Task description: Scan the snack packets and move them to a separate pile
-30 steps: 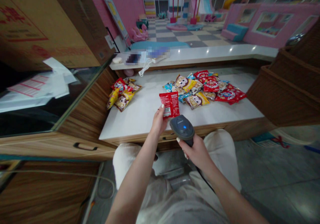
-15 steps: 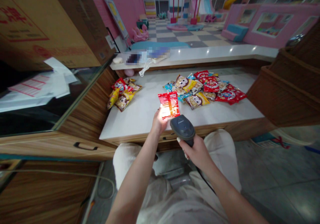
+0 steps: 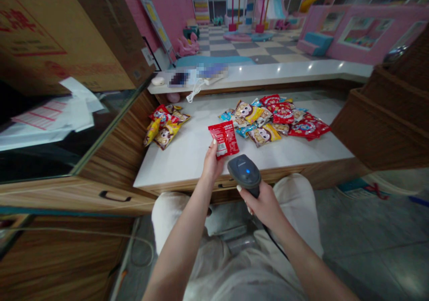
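A red snack packet is held by its lower left edge in my left hand, its printed back and white barcode label facing up toward me. My right hand is wrapped round the handle of a dark grey barcode scanner, whose head points at the packet from just below right, a small gap between them. A blue light glows on top of the scanner. Beyond the packet lies a heap of red, yellow and blue snack packets. To the left is a smaller pile of snack packets.
The white desk has a raised ledge behind it, with a white cable hanging over. At left, a cardboard box and papers sit on a dark glass top. A brown wicker basket stands at right.
The bright scanning light on the packet has gone out, and the scanner now shows a blue light. The packet has shifted and turned slightly to the left.
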Demonstrator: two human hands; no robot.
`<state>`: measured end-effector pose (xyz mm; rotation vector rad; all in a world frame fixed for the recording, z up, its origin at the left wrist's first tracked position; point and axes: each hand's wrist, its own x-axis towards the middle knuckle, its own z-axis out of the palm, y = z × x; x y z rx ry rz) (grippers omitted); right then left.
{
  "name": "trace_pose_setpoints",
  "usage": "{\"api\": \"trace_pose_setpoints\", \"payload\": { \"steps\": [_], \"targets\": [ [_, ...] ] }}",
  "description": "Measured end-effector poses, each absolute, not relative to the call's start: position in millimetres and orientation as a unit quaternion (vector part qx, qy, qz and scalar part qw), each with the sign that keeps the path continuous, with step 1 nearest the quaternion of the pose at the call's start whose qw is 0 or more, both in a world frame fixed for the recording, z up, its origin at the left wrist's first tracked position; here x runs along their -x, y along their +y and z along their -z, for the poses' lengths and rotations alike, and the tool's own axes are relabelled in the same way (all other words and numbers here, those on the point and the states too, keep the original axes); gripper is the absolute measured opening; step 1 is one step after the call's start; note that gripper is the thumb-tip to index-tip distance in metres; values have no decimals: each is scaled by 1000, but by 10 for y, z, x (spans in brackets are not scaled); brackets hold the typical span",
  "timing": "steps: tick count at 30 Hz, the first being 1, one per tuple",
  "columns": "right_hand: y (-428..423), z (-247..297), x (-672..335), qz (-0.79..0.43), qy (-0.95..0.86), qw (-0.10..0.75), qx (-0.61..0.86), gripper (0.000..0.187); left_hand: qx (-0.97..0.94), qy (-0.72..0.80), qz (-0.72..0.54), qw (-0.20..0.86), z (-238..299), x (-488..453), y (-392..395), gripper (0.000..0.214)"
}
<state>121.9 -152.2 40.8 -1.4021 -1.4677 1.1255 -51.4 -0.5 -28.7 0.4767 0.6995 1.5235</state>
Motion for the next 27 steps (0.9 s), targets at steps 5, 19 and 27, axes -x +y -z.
{"api": "trace_pose_setpoints", "payload": {
  "steps": [5,19,27],
  "targets": [
    [-1503,-418,-1217,-437,-586,400,553,22,-190,318,-678,635,155,490,-63,31],
    [-1485,-463,-1205,-444,-586,393,552,19,-225,307,-664,643,124,472,-87,39],
    [-1482,-457,-1196,-452,-584,393,548,20,-221,305,-654,656,125,484,-92,35]
  ]
}}
